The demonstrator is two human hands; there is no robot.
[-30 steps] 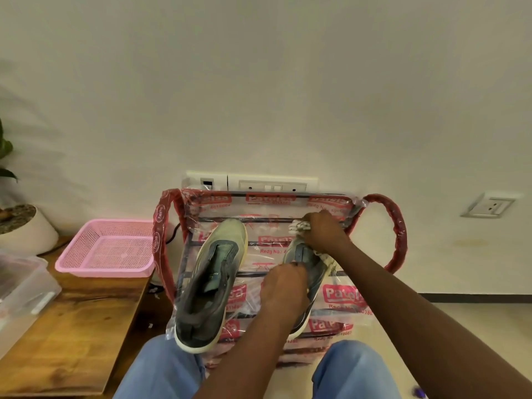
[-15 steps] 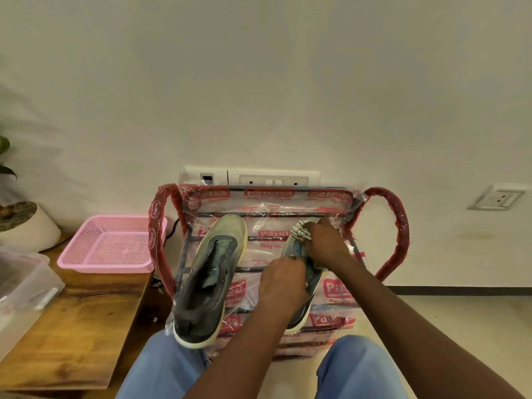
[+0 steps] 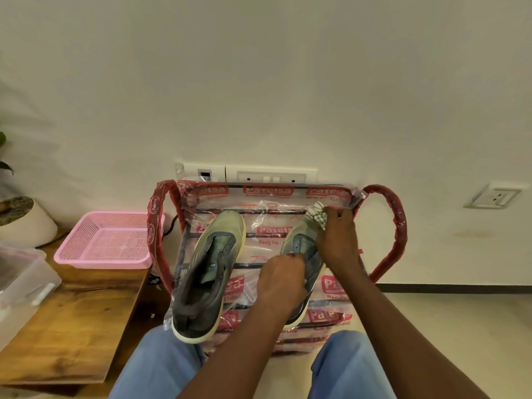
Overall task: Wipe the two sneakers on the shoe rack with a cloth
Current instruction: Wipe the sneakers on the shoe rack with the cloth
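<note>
Two grey-green sneakers with pale soles lie on a plastic-wrapped shoe rack (image 3: 383, 226) with red side loops. The left sneaker (image 3: 207, 272) lies free, heel toward me. My left hand (image 3: 280, 279) grips the middle of the right sneaker (image 3: 306, 249) and hides much of it. My right hand (image 3: 336, 240) holds a white cloth with dark lines (image 3: 316, 216) against that sneaker's toe. Only a bunched part of the cloth shows above my fingers.
A wooden table (image 3: 74, 321) stands at the left with a pink mesh basket (image 3: 106, 240), a clear plastic box (image 3: 20, 283) and a white plant pot (image 3: 26, 223). Wall sockets (image 3: 247, 175) sit right behind the rack. My knees in blue trousers are below.
My right hand has slid the cloth from the tongue area toward the toe end of the right sneaker. My left hand keeps its grip on the shoe.
</note>
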